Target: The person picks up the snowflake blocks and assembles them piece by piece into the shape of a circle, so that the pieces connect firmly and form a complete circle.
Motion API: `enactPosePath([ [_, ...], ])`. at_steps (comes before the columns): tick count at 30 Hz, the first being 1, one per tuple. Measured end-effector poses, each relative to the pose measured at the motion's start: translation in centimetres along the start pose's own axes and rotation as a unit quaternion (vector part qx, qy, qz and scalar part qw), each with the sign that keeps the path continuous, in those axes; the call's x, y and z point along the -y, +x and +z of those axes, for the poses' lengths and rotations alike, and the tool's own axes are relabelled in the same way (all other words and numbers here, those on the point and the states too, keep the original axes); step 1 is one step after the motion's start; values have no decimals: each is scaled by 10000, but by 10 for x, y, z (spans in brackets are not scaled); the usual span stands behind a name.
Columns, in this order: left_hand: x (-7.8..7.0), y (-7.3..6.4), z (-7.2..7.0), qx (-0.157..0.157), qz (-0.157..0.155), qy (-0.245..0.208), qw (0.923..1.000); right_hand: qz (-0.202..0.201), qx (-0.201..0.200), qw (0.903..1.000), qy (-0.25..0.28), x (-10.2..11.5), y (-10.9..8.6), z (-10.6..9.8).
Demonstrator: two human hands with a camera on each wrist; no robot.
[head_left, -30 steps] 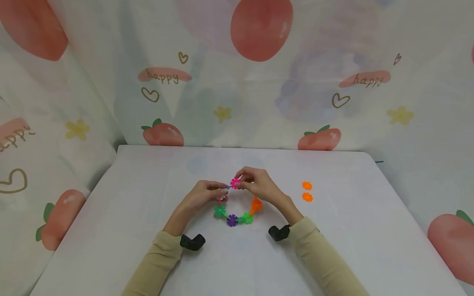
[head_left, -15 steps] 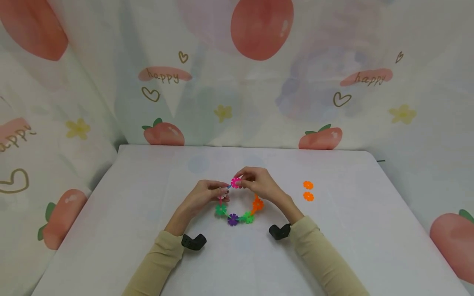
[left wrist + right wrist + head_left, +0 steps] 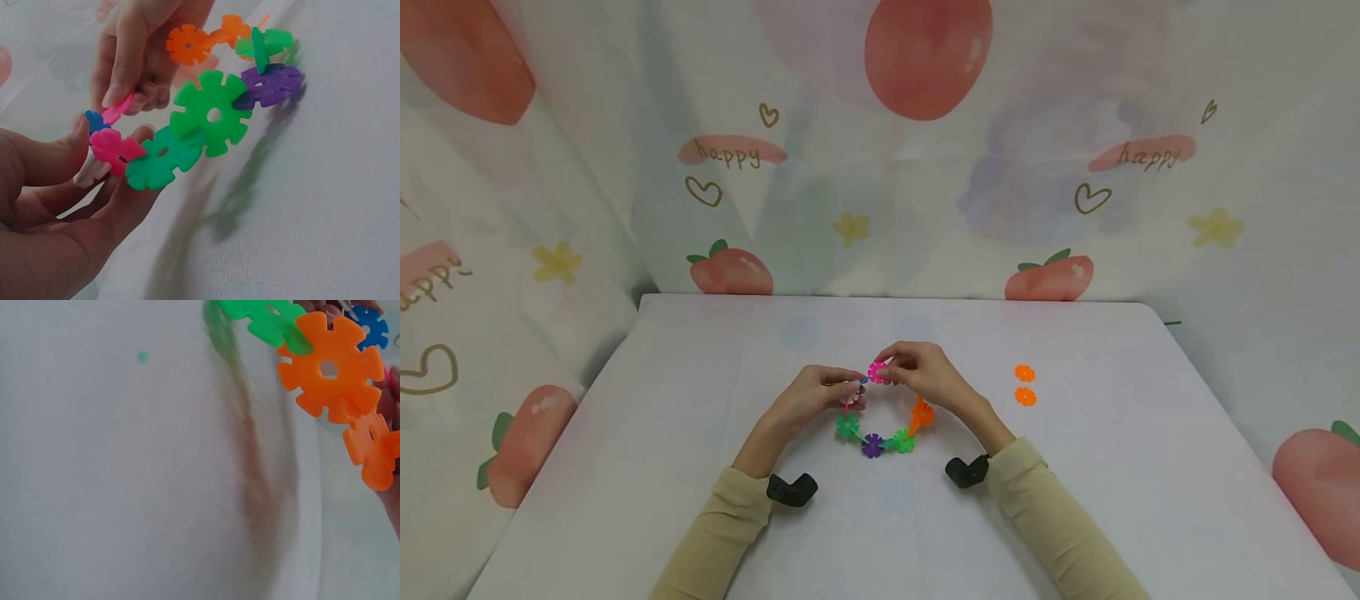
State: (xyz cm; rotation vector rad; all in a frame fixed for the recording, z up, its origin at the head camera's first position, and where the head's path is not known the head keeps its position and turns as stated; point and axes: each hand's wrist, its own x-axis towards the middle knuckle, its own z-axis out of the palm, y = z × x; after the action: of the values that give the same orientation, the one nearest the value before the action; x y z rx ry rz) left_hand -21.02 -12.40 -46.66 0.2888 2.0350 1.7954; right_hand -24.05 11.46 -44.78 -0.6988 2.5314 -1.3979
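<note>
A ring of linked plastic snowflake discs hangs between my hands above the table. My left hand (image 3: 808, 404) pinches a white disc (image 3: 90, 170) at the ring's left side, beside a pink disc (image 3: 115, 150). At the far side, my right hand (image 3: 928, 375) pinches another pink disc (image 3: 877, 372) between thumb and fingers. A blue disc (image 3: 373, 329) sits between the two hands; whether it joins both neighbours is hard to tell. Round the near side run a teal disc (image 3: 165, 159), green disc (image 3: 212, 114), purple disc (image 3: 872, 446), light green disc (image 3: 904, 441) and orange discs (image 3: 922, 412).
Two loose orange snowflake discs (image 3: 1025, 373) lie on the white-covered table (image 3: 1120, 467), right of my right hand. Black wrist cameras (image 3: 793, 490) project inward from both sleeves. A printed cloth (image 3: 925, 183) hangs behind the table and along its sides.
Both hands keep their hold on the ring and have hardly moved. The blue disc between them appears slightly turned.
</note>
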Motion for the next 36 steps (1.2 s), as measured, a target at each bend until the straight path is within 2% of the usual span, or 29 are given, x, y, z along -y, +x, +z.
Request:
enactPosePath([
  [6, 1, 1, 0, 38, 1, 35, 10000, -52, 4, 9998, 212, -3, 0, 0],
  [14, 1, 0, 1, 11, -45, 33, 10000, -1, 93, 9999, 42, -3, 1, 4],
  [20, 0, 1, 7, -402, 95, 291, 9987, -119, -9, 9999, 112, -1, 3, 7],
  [29, 0, 4, 17, -791, 89, 305, 9964, 164, -42, 9986, 509, -6, 2, 7],
  [32, 2, 6, 20, -843, 159, 278, 9959, 216, -19, 9980, 601, -6, 2, 4],
  [36, 2, 6, 19, -672, 206, 217, 9973, 94, 66, 9993, 359, -3, 4, -1],
])
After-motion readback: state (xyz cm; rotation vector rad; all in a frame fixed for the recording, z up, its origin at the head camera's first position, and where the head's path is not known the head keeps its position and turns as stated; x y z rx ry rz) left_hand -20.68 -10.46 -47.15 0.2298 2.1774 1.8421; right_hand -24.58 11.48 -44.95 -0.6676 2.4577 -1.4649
